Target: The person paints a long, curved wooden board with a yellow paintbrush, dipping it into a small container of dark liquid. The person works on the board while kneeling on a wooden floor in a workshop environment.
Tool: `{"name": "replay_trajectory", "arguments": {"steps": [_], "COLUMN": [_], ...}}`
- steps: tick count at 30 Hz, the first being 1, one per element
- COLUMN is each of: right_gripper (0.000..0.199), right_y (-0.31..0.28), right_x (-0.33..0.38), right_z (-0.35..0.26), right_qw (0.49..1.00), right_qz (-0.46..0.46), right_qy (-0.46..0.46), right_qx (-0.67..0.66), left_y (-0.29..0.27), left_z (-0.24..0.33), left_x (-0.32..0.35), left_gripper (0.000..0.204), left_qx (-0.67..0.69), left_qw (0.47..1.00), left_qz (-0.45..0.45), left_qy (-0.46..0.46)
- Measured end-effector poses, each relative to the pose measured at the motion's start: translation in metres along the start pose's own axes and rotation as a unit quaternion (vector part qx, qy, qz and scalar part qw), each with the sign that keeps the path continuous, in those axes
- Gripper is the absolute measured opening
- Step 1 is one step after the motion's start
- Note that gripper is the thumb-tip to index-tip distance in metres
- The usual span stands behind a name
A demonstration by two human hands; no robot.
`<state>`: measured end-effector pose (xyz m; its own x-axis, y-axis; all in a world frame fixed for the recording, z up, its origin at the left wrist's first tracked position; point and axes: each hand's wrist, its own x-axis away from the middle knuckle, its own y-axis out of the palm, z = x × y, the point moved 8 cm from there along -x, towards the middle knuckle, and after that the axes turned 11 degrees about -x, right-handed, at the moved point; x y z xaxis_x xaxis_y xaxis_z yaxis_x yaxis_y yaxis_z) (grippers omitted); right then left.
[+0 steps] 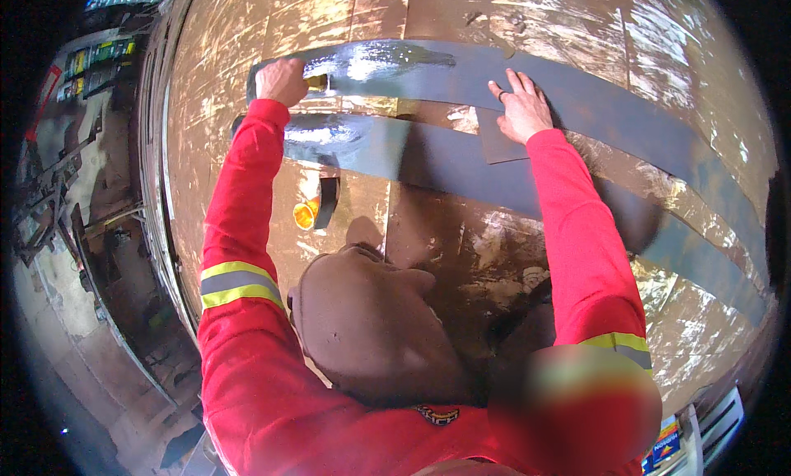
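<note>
Two long dark-grey strips, a far strip (461, 68) and a near strip (461, 167), lie roughly side by side and curve down to the right. Both have a wet, shiny smear on their left part. My left hand (282, 82) is closed at the far strip's left end. A small yellowish thing (316, 82) pokes out beside its fingers, too hidden to name. My right hand (525, 109) is open, fingers spread, resting on the far strip's near edge. A brown flat piece (501, 142) lies by its wrist. Nearer me are an orange-yellow pot (306, 214) and a short black strip (327, 203).
The strips lie on a brown work surface (437, 229) with pale scuffs and seams. A brown-clothed knee (362, 311) rises in front of me. Cluttered racks and scrap (91, 196) fill the left side beyond the surface's edge. A blue box (662, 445) is at lower right.
</note>
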<state>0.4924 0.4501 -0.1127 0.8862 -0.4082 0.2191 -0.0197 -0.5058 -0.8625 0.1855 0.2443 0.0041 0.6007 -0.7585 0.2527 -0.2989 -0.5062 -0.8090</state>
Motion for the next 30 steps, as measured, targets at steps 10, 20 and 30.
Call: {"name": "replay_trajectory", "arguments": {"steps": [10,20,30], "right_gripper": [0.063,0.064,0.063], "right_y": [0.004,0.004,0.004], "right_x": [-0.001,0.002,0.002], "right_z": [0.001,-0.003,0.001], "right_qw": [1.0,1.0,1.0], "right_qz": [-0.001,-0.01,-0.004], "right_qy": [0.0,0.005,0.007], "right_qx": [0.003,-0.007,-0.004], "left_y": [-0.058,0.016,-0.058], "left_z": [0.081,0.02,0.142], "left_x": [0.006,0.005,0.014], "left_gripper": [0.026,0.027,0.016], "left_qx": [0.164,0.084,0.077], "left_qw": [0.983,0.995,0.984], "left_qz": [0.016,-0.051,0.099], "left_qy": [0.083,-0.019,0.129]}}
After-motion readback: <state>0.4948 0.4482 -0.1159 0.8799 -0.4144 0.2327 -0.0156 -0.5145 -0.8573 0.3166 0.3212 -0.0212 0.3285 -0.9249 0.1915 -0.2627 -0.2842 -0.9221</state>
